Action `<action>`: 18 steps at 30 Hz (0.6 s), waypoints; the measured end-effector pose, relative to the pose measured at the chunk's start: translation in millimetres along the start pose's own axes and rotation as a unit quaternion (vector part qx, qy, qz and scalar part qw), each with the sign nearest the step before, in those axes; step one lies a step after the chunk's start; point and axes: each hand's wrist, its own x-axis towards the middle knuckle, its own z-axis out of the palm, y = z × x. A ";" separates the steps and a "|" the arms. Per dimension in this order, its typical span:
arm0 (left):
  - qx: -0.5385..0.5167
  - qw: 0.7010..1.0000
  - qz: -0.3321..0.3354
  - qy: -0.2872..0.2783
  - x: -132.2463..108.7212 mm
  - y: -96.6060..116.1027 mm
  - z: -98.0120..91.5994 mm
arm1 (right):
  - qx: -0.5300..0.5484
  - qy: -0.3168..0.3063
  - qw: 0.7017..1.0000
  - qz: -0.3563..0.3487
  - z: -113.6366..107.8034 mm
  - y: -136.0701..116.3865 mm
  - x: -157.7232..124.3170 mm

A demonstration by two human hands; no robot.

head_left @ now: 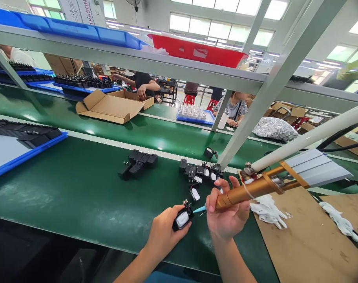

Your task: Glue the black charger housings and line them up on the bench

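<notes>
Clamping a small black part point(182, 218) with a white face in the left hand point(164, 232), fingers closed around its lower end, just above the green belt point(79, 188). Gripping a gold tool point(249, 190) in the right hand point(227, 214), fist wrapped tight round the barrel, its blue tip point(200, 209) pointing toward nine o'clock and sitting just beside the part, at its three o'clock. Lying at twelve o'clock from the part: one loose part point(194, 193), then a cluster of like parts point(201, 173). Resting at ten o'clock, well apart: a second black cluster point(137, 162). Lying at three o'clock from the right hand: white gloves point(269, 210) on a cardboard sheet point(308, 236). Slanting across above the tool: a grey frame post point(249, 118), not blocking the tip.
</notes>
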 end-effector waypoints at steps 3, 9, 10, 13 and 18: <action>-0.012 0.999 0.020 0.024 4.1 11.0 -6.7 | -0.001 -0.001 1.000 -0.004 -0.3 -1.2 -1.0; -0.025 0.998 0.046 0.033 9.1 19.5 -9.8 | 0.013 -0.011 1.000 -0.012 -4.7 -2.0 -1.9; -0.027 0.998 0.047 0.032 9.2 20.0 -9.8 | 0.013 -0.015 1.000 -0.016 -5.5 -1.9 -2.1; -0.030 0.998 0.043 0.027 7.8 19.5 -9.8 | 0.008 -0.020 1.000 -0.020 -6.3 -2.5 -2.7; -0.039 0.998 0.032 0.022 5.3 16.5 -10.3 | -0.008 0.002 1.000 -0.007 -2.3 -4.9 -3.7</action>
